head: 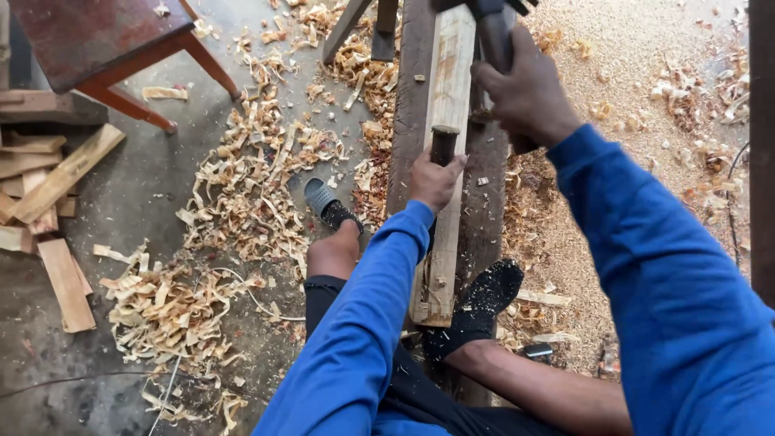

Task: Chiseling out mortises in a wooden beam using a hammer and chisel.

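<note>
A woodworker's left hand point(432, 179) grips a dark-handled chisel point(443, 144) upright on a pale timber length point(446, 89) at twelve o'clock, while the right hand point(526, 90) clenches a hammer point(494, 32) just above, at one o'clock.

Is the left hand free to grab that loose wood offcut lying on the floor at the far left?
Probably not as things stand. The left hand is closed around a chisel handle standing on the pale plank, and the offcut lies far off to the left, beyond the heaped wood shavings.
</note>
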